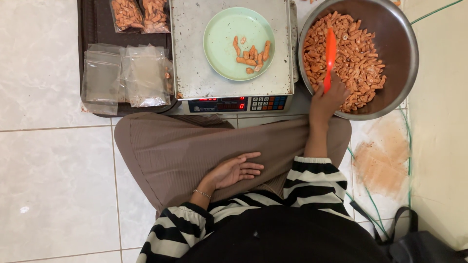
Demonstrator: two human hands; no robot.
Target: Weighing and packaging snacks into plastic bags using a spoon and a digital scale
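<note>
orange scoop (pixel 330 56) gripped in right hand (pixel 327 100) over snack-filled bowl (pixel 404 63); left hand (pixel 236 170) open, empty, on lap

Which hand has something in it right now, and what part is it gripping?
The right hand holds an orange scoop by its lower handle end, over the metal bowl. The left hand lies empty on the lap.

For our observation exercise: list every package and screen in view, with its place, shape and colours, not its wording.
Filled bags: two clear, orange snacks inside, far end of dark tray.
Empty bags: clear, flat, piled on the tray's near end.
Scale display: dark strip, red digits, front of scale.
Keypad: small coloured buttons, beside the display.
</note>
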